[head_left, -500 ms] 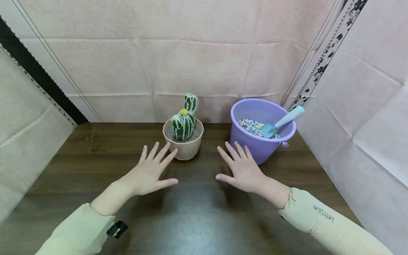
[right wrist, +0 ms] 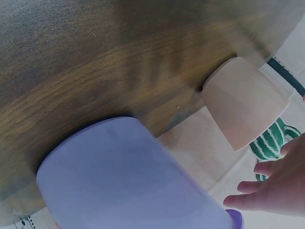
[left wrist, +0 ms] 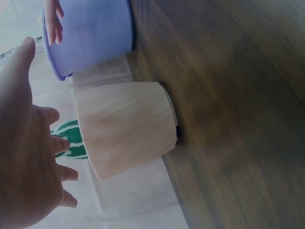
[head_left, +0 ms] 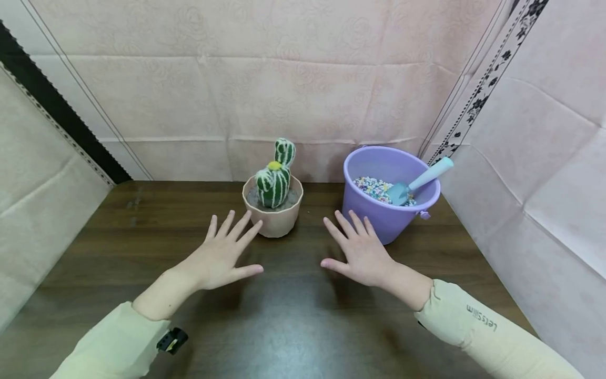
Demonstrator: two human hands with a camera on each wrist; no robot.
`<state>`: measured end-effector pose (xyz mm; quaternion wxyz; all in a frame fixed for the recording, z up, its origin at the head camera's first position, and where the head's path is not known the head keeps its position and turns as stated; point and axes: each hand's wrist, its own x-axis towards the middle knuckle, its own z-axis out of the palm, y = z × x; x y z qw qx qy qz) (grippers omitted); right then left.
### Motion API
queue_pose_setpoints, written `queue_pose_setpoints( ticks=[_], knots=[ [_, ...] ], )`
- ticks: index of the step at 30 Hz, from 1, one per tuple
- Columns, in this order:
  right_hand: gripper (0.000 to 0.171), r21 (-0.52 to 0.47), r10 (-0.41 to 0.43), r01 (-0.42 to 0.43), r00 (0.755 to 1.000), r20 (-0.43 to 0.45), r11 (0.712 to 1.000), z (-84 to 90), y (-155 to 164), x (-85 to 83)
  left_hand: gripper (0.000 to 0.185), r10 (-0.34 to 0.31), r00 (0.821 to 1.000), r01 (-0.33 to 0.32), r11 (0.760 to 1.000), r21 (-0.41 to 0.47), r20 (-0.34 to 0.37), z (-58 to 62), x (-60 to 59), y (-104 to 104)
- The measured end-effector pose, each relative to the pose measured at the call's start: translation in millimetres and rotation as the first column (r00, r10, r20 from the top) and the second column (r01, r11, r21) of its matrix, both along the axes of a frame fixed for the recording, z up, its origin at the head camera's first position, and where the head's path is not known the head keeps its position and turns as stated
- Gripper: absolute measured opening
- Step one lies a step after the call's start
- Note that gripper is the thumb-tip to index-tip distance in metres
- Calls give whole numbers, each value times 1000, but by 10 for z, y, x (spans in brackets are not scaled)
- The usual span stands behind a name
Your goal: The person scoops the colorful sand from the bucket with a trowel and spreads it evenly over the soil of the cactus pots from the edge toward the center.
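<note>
My left hand [head_left: 219, 260] hovers above the table with its fingers spread, holding nothing. Its fingertips overlap the lower edge of a beige pot [head_left: 276, 225] in the head view. In that pot stands a green and white fuzzy cactus [head_left: 273, 187] with a yellow flower on it. My right hand [head_left: 363, 257], also spread and holding nothing, is in front of a purple bucket [head_left: 374, 217]. Small pastel beads [head_left: 374, 187] lie inside the bucket, and a light blue toy shovel [head_left: 416, 181] leans in them, its handle over the right rim.
Both containers stand at the back of a dark wooden table [head_left: 284, 326]. Pale patterned cloth [head_left: 303, 95] hangs behind them, with more cloth [head_left: 535, 173] closing off the right side and the left side. A black clip [head_left: 172, 340] sits by the left sleeve.
</note>
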<state>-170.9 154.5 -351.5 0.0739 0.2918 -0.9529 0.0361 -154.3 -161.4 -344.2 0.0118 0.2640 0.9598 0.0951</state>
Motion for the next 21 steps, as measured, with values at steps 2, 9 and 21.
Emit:
queue_pose_setpoints(
  ticks=[2, 9, 21],
  knots=[
    [83, -8, 1, -1, 1000, -1, 1000, -1, 3, 0, 87, -1, 1000, 1, 1000, -4, 0, -4, -3, -3],
    [83, -11, 1, -1, 1000, -13, 1000, 17, 19, 1, 87, 0, 1000, 0, 1000, -3, 9, 5, -4, -5],
    [85, -14, -21, 20, 999, -41, 1000, 268, 129, 14, 87, -5, 1000, 5, 1000, 8, -22, 90, -11, 43]
  ],
)
